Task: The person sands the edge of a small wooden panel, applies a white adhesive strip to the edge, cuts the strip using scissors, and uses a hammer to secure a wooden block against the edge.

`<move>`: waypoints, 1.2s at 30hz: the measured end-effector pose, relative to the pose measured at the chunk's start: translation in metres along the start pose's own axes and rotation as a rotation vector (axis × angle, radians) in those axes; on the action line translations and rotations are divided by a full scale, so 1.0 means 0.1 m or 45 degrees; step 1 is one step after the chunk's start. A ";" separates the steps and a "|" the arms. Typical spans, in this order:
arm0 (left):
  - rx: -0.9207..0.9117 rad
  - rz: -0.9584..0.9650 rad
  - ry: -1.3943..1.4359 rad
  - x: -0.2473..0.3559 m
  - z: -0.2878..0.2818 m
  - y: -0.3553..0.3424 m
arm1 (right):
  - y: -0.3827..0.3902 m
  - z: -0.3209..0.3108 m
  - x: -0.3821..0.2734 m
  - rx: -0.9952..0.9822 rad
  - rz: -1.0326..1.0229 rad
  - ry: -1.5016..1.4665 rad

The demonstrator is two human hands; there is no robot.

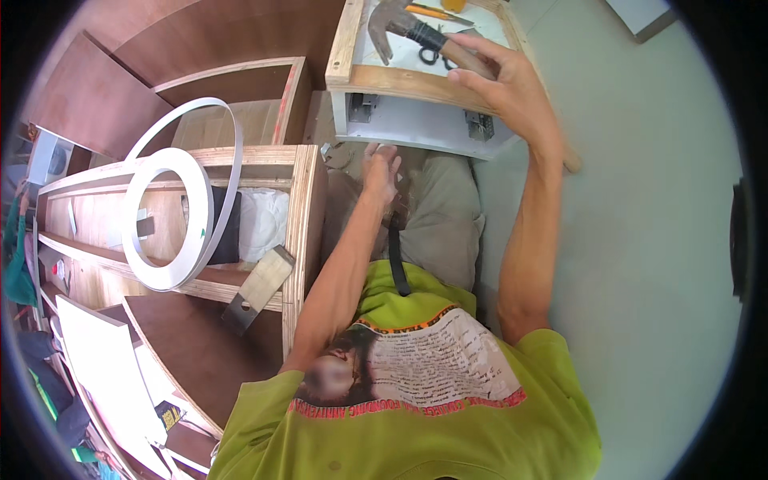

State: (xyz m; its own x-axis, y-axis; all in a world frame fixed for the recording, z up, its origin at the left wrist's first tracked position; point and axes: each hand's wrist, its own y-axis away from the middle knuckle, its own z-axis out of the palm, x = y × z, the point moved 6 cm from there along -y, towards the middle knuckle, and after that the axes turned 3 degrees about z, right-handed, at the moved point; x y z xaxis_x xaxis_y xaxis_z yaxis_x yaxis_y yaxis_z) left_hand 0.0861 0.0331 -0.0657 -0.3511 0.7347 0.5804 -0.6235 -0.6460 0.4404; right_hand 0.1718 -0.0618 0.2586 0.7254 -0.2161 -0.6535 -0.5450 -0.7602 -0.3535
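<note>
A claw hammer is in my right hand, fingers wrapped round its wooden handle, over a wood-rimmed tray top. Under the hammer lie black-handled scissors and an orange-and-black tool. Below the tray is a white cabinet section with metal hinge fittings. My left hand is lower, at that section's front edge above my trousers, its fingers curled; what they hold, if anything, is too small to make out.
Plywood carcasses fill the left, bearing white edge-banding rolls and a wide scraper-like tool. A pale green surface runs down the right. Other people show at the far left edge.
</note>
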 end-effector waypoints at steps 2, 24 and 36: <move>-0.039 0.028 -0.025 -0.02 0.05 -0.09 | -0.06 -0.02 0.11 0.006 0.018 0.070; 0.020 0.209 -0.241 -0.07 -0.05 -0.20 | -0.77 0.43 0.17 -0.254 -0.057 0.393; -0.066 0.176 -0.132 0.01 -0.11 -0.20 | -1.03 0.52 0.40 -0.342 -0.142 0.329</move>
State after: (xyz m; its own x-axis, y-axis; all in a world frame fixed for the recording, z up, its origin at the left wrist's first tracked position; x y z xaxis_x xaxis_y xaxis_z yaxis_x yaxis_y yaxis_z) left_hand 0.0910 0.0491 -0.0814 -0.3635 0.6125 0.7019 -0.6105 -0.7257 0.3172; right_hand 0.2350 0.0395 0.2340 0.8746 -0.2445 -0.4186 -0.3523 -0.9138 -0.2023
